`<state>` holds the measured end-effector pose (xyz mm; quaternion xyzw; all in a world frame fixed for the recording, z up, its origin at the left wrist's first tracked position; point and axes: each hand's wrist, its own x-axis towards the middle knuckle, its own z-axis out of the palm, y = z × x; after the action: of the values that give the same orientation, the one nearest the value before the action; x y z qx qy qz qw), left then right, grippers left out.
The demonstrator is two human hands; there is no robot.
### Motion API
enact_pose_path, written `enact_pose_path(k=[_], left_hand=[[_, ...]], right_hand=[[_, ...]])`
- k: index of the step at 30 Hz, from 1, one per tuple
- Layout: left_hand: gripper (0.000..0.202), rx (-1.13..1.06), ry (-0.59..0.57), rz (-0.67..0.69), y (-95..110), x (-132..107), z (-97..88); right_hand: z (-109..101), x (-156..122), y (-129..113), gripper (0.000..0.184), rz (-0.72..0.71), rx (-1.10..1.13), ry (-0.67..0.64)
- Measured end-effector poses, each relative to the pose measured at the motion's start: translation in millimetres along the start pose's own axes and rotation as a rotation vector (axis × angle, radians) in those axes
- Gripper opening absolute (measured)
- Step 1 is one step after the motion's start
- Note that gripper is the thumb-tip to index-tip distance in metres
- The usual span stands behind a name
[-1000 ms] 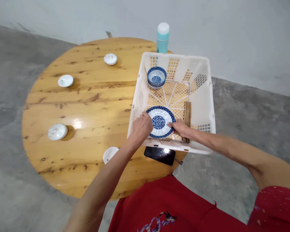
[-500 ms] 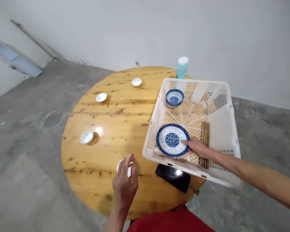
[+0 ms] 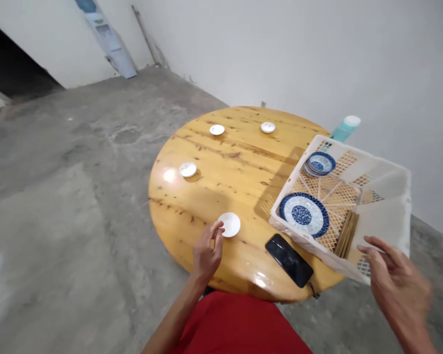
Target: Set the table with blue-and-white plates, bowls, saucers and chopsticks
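My left hand (image 3: 205, 250) pinches the near edge of a small white dish (image 3: 229, 224) lying on the round wooden table (image 3: 243, 167). My right hand (image 3: 400, 285) is open in the air, fingers spread, near the front right corner of a white plastic basket (image 3: 384, 216); it holds nothing. Inside the basket lie a blue-and-white plate (image 3: 303, 214), a stack of small blue-and-white bowls (image 3: 319, 163) and a bundle of brown chopsticks (image 3: 346, 234).
Three more small white dishes (image 3: 188, 169) (image 3: 216, 130) (image 3: 268, 127) sit spaced around the table's far side. A black phone (image 3: 289, 259) lies at the near edge beside the basket. A teal bottle (image 3: 344, 129) stands behind the basket. Grey concrete floor surrounds the table.
My left hand left the basket and reached the near white dish. My right hand let go of the blue-and-white plate and drew back out of the basket. The view swung left.
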<state>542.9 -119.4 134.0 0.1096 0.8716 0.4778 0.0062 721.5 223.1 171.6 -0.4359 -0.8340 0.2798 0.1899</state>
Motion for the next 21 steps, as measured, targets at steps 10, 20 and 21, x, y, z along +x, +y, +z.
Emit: enact_pose_path(k=[10,20,21], left_hand=[[0.034,-0.279,0.113,-0.43,-134.0,-75.7,-131.3],[0.052,-0.286,0.494,-0.696,-227.6,-176.0,-256.5],[0.054,-0.292,0.532,-0.723,-233.8,-184.9,-261.9]], right_hand=[[154.4,-225.5,-75.1,0.039,-0.059,0.267,-0.542],[247.1,-292.2,-186.7,0.036,-0.377,0.296,-0.986],[256.1,-296.8,-193.7,0.037,-0.427,0.272,-1.027]])
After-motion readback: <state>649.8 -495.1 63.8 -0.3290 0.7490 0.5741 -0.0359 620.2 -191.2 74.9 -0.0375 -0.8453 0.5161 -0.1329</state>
